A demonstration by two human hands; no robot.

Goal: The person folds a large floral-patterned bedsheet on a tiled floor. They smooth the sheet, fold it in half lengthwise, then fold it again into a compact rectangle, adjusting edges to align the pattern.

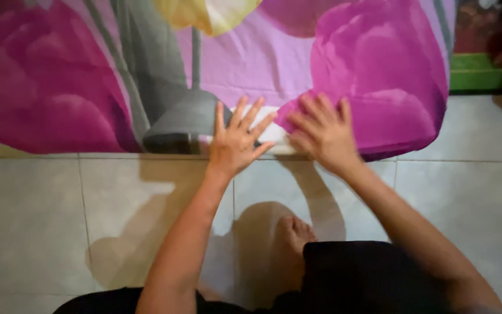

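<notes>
A large bedsheet printed with big magenta tulips, grey leaves and a yellow flower lies spread on the tiled floor. My left hand rests flat on its near edge with the fingers spread wide. Right beside it, my right hand presses palm-down on the same edge, over a magenta petal, fingers slightly apart. Neither hand grips the cloth. My bare foot and dark-clothed knees show below.
Pale beige floor tiles fill the near half of the view. A green strip and dark reddish things lie at the upper right past the sheet's corner. Shadows of my arms fall on the tiles.
</notes>
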